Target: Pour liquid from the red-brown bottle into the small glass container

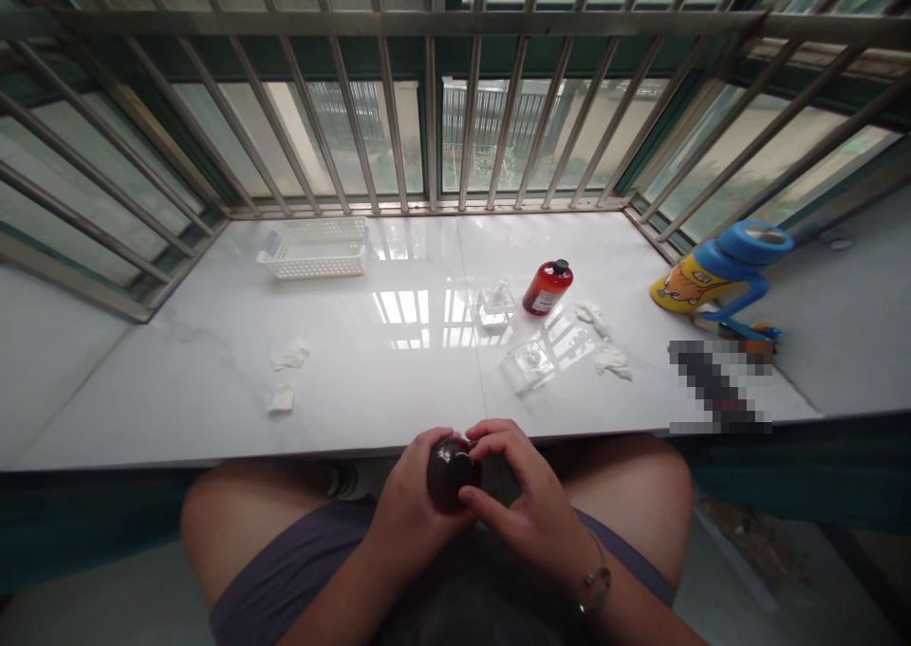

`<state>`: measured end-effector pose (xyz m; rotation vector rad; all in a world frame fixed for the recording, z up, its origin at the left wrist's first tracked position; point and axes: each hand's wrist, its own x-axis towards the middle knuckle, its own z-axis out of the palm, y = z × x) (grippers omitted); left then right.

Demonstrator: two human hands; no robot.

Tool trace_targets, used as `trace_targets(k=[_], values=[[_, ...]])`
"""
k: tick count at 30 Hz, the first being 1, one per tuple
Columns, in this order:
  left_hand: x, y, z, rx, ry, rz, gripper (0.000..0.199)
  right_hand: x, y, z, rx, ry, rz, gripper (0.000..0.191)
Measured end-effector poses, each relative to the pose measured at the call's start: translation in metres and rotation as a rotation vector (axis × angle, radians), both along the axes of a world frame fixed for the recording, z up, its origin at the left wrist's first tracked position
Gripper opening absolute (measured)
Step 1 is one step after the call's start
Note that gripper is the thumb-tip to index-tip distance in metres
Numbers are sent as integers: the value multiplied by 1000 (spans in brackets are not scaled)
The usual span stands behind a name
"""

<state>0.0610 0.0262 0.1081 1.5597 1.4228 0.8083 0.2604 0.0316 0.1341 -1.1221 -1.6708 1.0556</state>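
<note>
Low over my lap, just off the table's front edge, I hold a dark red round bottle upright. My left hand wraps its side. The thumb and fingers of my right hand close around the black cap on top. On the white table ahead stands a second red bottle with a black cap and a pale label. To its left is a small clear square container. Nearer to me, another clear square container sits on the surface.
A white perforated basket stands at the back left. Crumpled white tissues lie right of the containers, with more tissue pieces on the left. A blue and yellow flask stands far right near a blurred-out dark object. Metal bars line the window.
</note>
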Motion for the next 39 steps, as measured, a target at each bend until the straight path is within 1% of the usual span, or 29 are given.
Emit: trace_targets(k=[13,23,28,34,39], values=[[0,0,-1,13,33,10,70,-1,1,1,11,0,19,31],[0,0,-3,18,21,0,71,-2,1,-1,3,30,36,32],[0,0,-4,29,28,-1,70,-2,2,-1,20,20,29,38],[1,1,0,36,17,-1,67,-3,0,-2,30,-30,-36,30],[1,0,-1,31,11,-9,68,-3,0,-4,22,-32,-36,27]])
